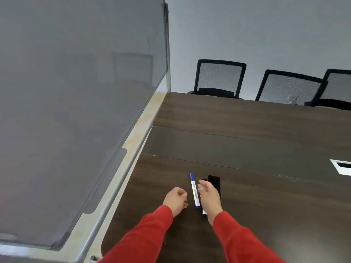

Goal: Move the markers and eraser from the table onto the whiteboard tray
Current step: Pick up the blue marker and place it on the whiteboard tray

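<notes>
A blue-capped white marker lies on the dark wooden table, pointing away from me. My left hand hovers just left of it with fingers curled and nothing in it. My right hand is just right of the marker, fingers loosely apart, covering most of a second, black-tipped marker. A black eraser lies beyond my right hand, partly hidden. The whiteboard stands to the left, with its grey tray along the lower edge.
Three black mesh chairs stand at the table's far side. A white cable port is set into the table at right. A metal rail of the board stand runs between board and table.
</notes>
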